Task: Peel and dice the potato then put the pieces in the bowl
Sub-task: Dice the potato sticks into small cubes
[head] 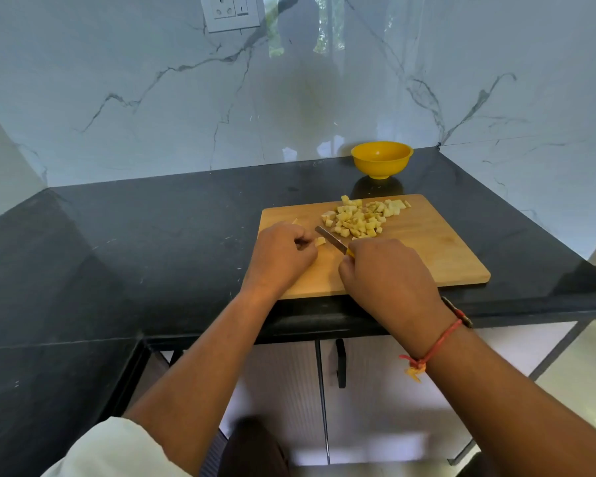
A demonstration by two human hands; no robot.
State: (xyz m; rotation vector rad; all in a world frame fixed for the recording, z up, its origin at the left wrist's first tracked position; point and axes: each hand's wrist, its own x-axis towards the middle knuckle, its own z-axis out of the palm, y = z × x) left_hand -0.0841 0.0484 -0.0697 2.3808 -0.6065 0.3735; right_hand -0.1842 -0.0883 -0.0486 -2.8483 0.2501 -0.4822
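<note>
Potato dicing on our cutting board (427, 242).
Our left hand (283, 256) pinches a potato piece (320, 241); our right hand (386, 273) grips the knife (331, 238) beside the diced pile (362, 216).

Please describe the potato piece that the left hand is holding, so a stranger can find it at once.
On the wooden cutting board, find the left hand. At its fingertips sits one potato piece, just left of the knife blade, apart from the diced heap.

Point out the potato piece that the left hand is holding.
The lone potato piece at the left hand fingertips, beside the knife blade, apart from the diced pile.
</note>
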